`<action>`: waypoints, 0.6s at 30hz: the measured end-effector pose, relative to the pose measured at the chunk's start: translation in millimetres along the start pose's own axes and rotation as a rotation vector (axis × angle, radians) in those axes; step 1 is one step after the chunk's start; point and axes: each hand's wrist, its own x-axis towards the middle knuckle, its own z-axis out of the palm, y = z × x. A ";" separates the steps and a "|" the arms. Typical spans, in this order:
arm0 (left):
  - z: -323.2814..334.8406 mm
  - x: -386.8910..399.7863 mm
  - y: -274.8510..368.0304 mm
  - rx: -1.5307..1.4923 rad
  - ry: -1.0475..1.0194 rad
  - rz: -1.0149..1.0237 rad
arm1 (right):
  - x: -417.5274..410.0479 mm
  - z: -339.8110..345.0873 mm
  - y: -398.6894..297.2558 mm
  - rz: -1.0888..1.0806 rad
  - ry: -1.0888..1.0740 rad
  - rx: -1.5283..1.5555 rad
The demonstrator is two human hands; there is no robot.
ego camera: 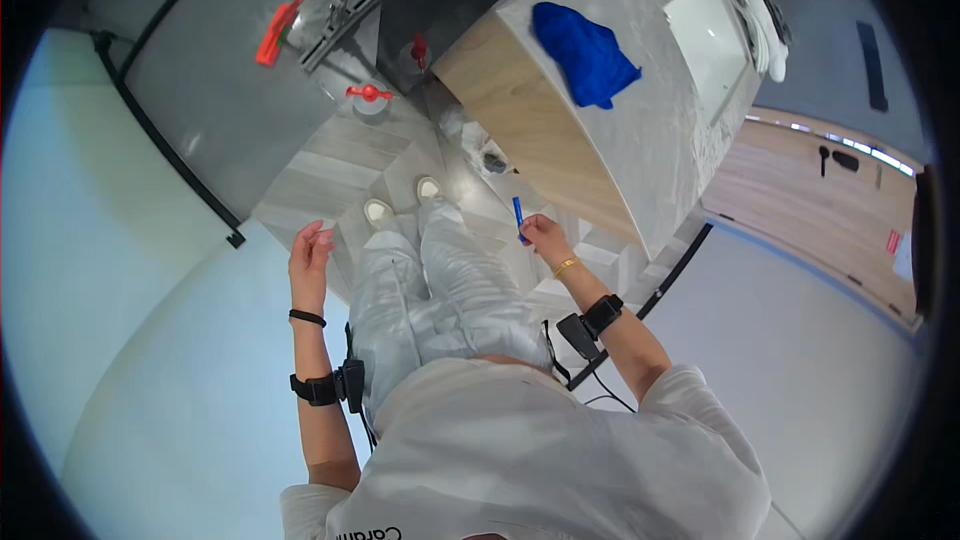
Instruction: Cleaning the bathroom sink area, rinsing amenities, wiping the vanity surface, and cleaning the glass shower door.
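My right hand point(545, 234) holds a small blue stick-like object point(517, 216), perhaps a marker or a clip, by its lower end. It is held over the floor, left of the wooden side of a stone-patterned counter point(660, 157). On the counter top lies a crumpled blue cloth point(581, 52), out of contact with either hand. My left hand point(309, 247) hangs in the air at the left with its fingers slightly bent and apart, and nothing shows in it.
A white basin point(709, 34) sits on the counter's far part. Near the glass at upper left are a squeegee point(337, 30), a red-headed tool point(276, 36) and a bottle with a red spray top point(369, 94). A bag-like bundle point(484, 146) lies beside the counter's base. A wooden door point(810, 202) stands right.
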 end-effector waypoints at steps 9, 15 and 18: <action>56.3 42.2 -135.1 -0.293 -0.019 -0.098 | 108.5 34.2 98.0 -0.031 0.029 -0.291; 99.2 68.8 -209.7 -0.462 0.119 -0.269 | 176.7 44.9 158.9 0.095 0.107 -0.404; 124.4 66.9 -243.9 -0.515 0.126 -0.317 | 206.3 45.5 183.1 0.108 0.116 -0.460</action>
